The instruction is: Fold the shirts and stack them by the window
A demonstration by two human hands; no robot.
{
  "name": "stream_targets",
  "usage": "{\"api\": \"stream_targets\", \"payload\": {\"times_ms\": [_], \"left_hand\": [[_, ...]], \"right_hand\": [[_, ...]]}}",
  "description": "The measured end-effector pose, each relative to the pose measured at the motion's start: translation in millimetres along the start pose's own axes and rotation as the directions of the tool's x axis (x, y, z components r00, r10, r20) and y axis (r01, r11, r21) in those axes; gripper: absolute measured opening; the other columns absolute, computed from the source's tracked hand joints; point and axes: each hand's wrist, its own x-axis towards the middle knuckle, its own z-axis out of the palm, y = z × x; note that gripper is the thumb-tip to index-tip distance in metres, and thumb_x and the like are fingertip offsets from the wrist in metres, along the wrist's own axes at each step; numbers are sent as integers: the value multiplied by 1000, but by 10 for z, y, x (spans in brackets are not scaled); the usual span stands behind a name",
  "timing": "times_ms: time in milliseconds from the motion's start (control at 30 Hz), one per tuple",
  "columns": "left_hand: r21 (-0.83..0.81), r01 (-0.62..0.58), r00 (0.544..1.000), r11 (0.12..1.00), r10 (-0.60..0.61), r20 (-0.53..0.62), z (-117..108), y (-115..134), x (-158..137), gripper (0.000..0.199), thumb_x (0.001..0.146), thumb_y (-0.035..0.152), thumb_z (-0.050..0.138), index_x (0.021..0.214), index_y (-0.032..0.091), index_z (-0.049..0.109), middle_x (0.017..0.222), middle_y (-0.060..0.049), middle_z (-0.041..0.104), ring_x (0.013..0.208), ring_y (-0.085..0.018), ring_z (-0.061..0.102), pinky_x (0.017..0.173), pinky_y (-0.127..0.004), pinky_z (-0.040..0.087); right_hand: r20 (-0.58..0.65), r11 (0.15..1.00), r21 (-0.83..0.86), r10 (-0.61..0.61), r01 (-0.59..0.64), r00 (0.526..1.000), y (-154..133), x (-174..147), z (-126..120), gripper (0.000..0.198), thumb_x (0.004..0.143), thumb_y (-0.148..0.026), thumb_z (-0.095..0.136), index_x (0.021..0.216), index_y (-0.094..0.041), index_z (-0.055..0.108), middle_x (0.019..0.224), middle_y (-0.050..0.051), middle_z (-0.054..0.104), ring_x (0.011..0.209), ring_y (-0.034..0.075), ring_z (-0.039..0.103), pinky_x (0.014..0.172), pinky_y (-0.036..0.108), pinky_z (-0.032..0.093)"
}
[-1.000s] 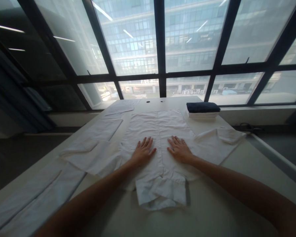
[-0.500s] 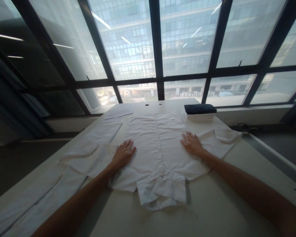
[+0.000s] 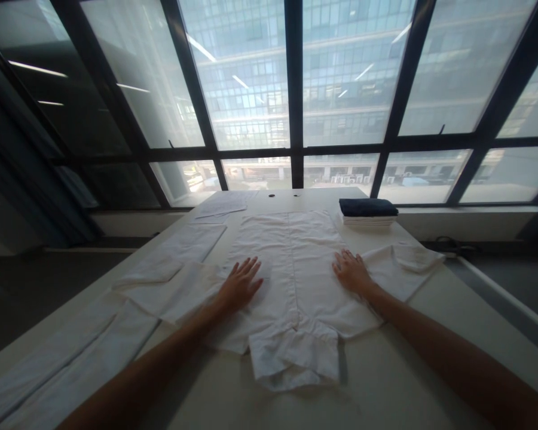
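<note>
A white button-up shirt lies spread on the table, front side up, its collar towards me and its hem towards the window. Its sleeves stretch out to both sides, and faint wrinkles run over the body. My left hand, fingers spread, is over the left half of the shirt front near the pocket. On the right half, beside the sleeve, my right hand lies flat with its fingers extended. Neither hand grips any cloth.
More white garments lie flat along the left side of the white table. White sheets are at the far left. A folded dark cloth tops a stack of folded white cloths at the far right. Windows stand beyond.
My left hand has moved right, inward over the shirt front. My right hand stays at about the same place on the shirt. The camera view has shifted slightly.
</note>
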Motion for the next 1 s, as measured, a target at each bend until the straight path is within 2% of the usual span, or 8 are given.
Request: {"api": "stream_targets", "payload": {"times_ms": [133,233,1000], "left_hand": [[-151,-127,975,980,151,163,54,134,-25,60,106,53,30,158,25,33,165,-6,27,153,-27,22,123,-52,21],[-198,-116,965,973,158,208,30,144,-17,60,106,54,28,159,25,32,165,-5,26,153,-26,21,124,-50,19],[-209,-137,970,968,173,168,31,103,-2,58,106,54,30,158,28,34,164,-4,28,152,-26,25,123,-50,23]], "right_hand": [[-6,1000,9,-2,2,1000,-7,-7,-14,53,103,-38,37,148,-11,48,155,21,43,146,30,36,117,51,22],[-9,1000,16,-3,3,1000,-11,-12,-29,53,103,-38,37,147,-11,49,155,21,44,145,30,37,117,51,23],[14,999,41,11,-12,1000,-13,-13,-63,52,103,-38,36,147,-14,48,156,19,43,146,28,35,117,51,22]]}}
